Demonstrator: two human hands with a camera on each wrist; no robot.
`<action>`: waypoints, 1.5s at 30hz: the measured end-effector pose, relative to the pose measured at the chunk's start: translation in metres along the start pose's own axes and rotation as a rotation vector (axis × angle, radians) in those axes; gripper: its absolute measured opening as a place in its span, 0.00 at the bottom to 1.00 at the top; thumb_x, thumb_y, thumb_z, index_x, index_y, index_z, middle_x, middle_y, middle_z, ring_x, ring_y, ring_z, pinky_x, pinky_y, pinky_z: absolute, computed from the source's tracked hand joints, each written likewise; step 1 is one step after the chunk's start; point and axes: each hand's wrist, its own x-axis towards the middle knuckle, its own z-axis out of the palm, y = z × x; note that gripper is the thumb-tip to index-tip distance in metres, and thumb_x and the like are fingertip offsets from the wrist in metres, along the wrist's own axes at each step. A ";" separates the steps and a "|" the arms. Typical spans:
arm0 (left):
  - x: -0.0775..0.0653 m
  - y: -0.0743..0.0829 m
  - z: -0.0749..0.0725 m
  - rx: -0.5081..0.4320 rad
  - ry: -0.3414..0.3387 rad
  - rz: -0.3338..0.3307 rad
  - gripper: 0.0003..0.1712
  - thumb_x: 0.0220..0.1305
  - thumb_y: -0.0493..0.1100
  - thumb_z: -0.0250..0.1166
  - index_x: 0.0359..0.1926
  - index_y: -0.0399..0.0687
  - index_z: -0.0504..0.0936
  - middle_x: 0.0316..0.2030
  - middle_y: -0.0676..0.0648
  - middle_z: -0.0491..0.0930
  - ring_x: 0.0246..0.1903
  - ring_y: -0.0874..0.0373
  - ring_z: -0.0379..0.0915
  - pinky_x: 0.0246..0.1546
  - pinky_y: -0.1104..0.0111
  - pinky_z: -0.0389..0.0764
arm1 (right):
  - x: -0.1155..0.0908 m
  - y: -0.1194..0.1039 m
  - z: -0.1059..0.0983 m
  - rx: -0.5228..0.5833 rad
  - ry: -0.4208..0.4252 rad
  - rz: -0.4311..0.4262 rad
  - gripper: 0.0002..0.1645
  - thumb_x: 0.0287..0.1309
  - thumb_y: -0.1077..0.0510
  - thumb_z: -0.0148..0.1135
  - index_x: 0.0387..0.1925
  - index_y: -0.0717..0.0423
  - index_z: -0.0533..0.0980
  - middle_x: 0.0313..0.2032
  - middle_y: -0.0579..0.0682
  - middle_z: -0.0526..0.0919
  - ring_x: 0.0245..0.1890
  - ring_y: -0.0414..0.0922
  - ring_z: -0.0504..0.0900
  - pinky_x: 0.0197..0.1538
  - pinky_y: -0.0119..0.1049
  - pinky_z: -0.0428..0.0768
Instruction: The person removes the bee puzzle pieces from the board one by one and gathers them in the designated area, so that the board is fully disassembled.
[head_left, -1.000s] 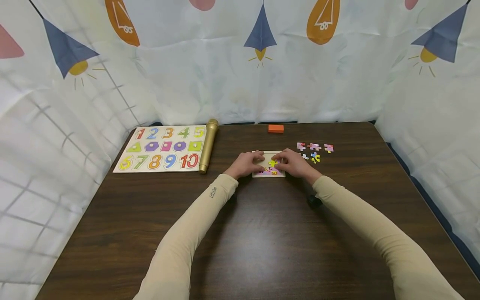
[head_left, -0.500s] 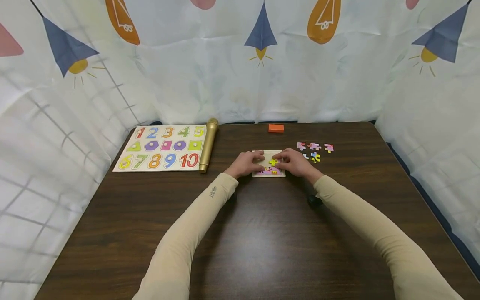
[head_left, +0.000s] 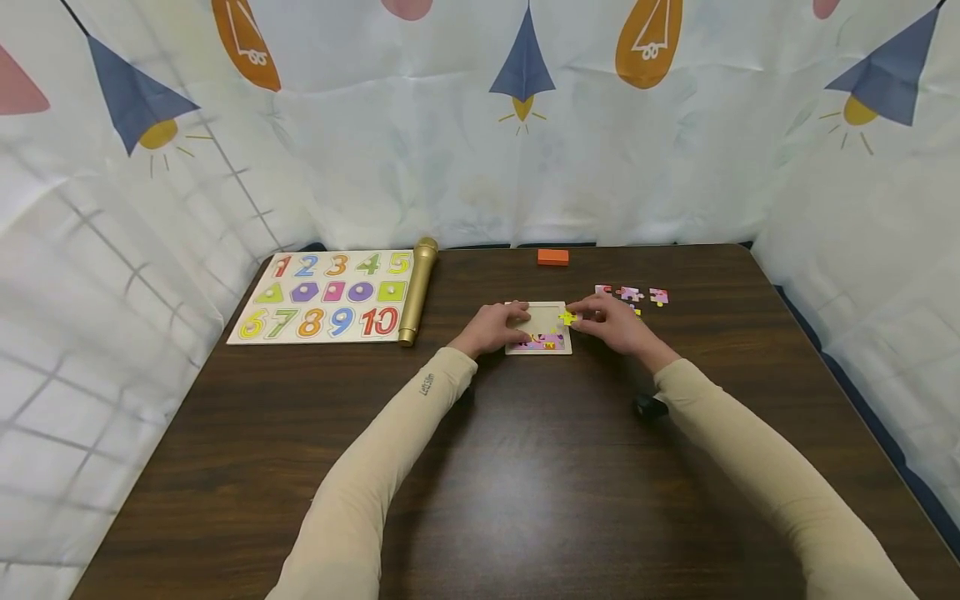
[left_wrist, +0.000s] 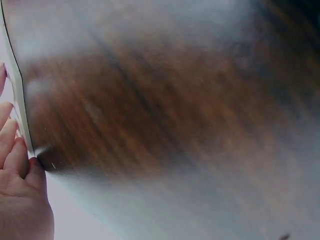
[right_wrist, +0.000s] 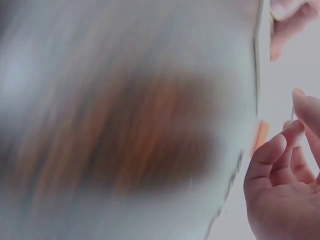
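Observation:
A small puzzle tray (head_left: 546, 350) lies on the table with joined pink pieces (head_left: 543, 342) along its near side and bare pale board behind them. My left hand (head_left: 491, 329) holds the tray's left edge, its index finger and thumb reaching over the board. In the left wrist view, fingers (left_wrist: 17, 157) line the tray's edge. Over the tray's right border, my right hand (head_left: 617, 325) pinches a yellow puzzle piece (head_left: 567, 318) between thumb and fingertips. The right wrist view shows this piece only as a thin edge (right_wrist: 293, 115).
Several loose pink puzzle pieces (head_left: 630, 294) lie behind the right hand, which partly covers others. An orange block (head_left: 552, 257) sits at the table's back edge. A number and shape board (head_left: 318, 302) lies at the left, with a gold microphone-shaped cylinder (head_left: 417, 292) along its right side.
My right hand has lifted the yellow piece off the middle of the tray and shifted right with it, to the tray's right border. My left hand has stayed in place.

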 end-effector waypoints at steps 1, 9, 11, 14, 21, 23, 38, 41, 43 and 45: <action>0.000 0.000 0.000 0.002 0.001 0.002 0.27 0.63 0.48 0.68 0.61 0.43 0.79 0.69 0.49 0.67 0.70 0.54 0.57 0.70 0.62 0.57 | -0.003 0.004 -0.005 -0.006 0.012 -0.003 0.21 0.66 0.53 0.62 0.59 0.53 0.78 0.53 0.55 0.77 0.48 0.55 0.77 0.54 0.53 0.75; -0.001 -0.001 0.000 0.008 -0.004 0.005 0.27 0.63 0.48 0.68 0.61 0.43 0.79 0.69 0.49 0.67 0.70 0.54 0.56 0.70 0.62 0.57 | -0.032 0.046 -0.047 -0.050 0.078 0.103 0.25 0.68 0.50 0.59 0.61 0.56 0.75 0.58 0.61 0.72 0.52 0.61 0.74 0.55 0.58 0.72; -0.001 -0.001 0.000 0.007 -0.006 0.004 0.27 0.63 0.48 0.68 0.61 0.43 0.79 0.69 0.50 0.67 0.70 0.54 0.56 0.70 0.62 0.57 | -0.040 0.055 -0.059 -0.059 0.081 0.140 0.26 0.68 0.49 0.58 0.62 0.56 0.75 0.59 0.62 0.71 0.52 0.61 0.72 0.55 0.59 0.70; -0.001 -0.001 0.000 0.006 -0.006 0.007 0.27 0.63 0.48 0.68 0.61 0.43 0.79 0.69 0.50 0.67 0.70 0.54 0.56 0.70 0.62 0.57 | -0.050 0.068 -0.074 -0.081 0.075 0.185 0.28 0.69 0.47 0.58 0.63 0.58 0.74 0.60 0.64 0.69 0.54 0.62 0.70 0.57 0.62 0.68; 0.000 -0.002 0.000 0.005 0.001 0.017 0.26 0.63 0.48 0.68 0.60 0.43 0.79 0.68 0.50 0.67 0.70 0.54 0.56 0.70 0.62 0.57 | -0.065 0.088 -0.088 -0.136 -0.013 0.235 0.31 0.68 0.43 0.57 0.63 0.59 0.73 0.62 0.67 0.67 0.58 0.64 0.67 0.60 0.64 0.64; 0.000 -0.002 0.000 0.014 0.003 0.022 0.26 0.63 0.48 0.68 0.60 0.43 0.79 0.68 0.50 0.67 0.70 0.54 0.57 0.70 0.62 0.57 | -0.066 0.089 -0.088 -0.134 -0.022 0.239 0.32 0.68 0.43 0.57 0.64 0.59 0.73 0.63 0.67 0.67 0.59 0.65 0.67 0.61 0.65 0.63; 0.000 -0.002 -0.001 0.022 0.009 0.025 0.27 0.63 0.48 0.68 0.60 0.43 0.79 0.68 0.49 0.68 0.70 0.54 0.57 0.70 0.62 0.57 | -0.052 0.092 -0.085 -0.180 -0.021 0.205 0.27 0.66 0.49 0.61 0.59 0.62 0.76 0.59 0.67 0.72 0.51 0.60 0.71 0.56 0.60 0.68; 0.001 -0.002 0.000 0.022 0.006 0.019 0.26 0.63 0.48 0.68 0.60 0.43 0.79 0.68 0.49 0.68 0.70 0.54 0.57 0.70 0.62 0.57 | -0.053 0.089 -0.085 -0.173 -0.024 0.203 0.26 0.66 0.51 0.61 0.59 0.63 0.75 0.59 0.69 0.71 0.53 0.61 0.70 0.57 0.61 0.68; 0.002 -0.002 0.000 0.017 0.001 0.008 0.27 0.63 0.49 0.68 0.61 0.44 0.79 0.68 0.50 0.67 0.70 0.54 0.57 0.69 0.63 0.57 | -0.053 0.088 -0.084 -0.167 -0.025 0.210 0.26 0.67 0.52 0.61 0.59 0.63 0.75 0.59 0.69 0.70 0.53 0.62 0.70 0.57 0.62 0.67; 0.002 -0.002 0.001 0.014 -0.002 0.001 0.27 0.63 0.49 0.68 0.61 0.44 0.79 0.68 0.50 0.67 0.70 0.55 0.57 0.69 0.63 0.58 | -0.053 0.086 -0.084 -0.162 -0.025 0.216 0.26 0.67 0.51 0.61 0.59 0.64 0.75 0.59 0.69 0.69 0.52 0.62 0.70 0.56 0.62 0.67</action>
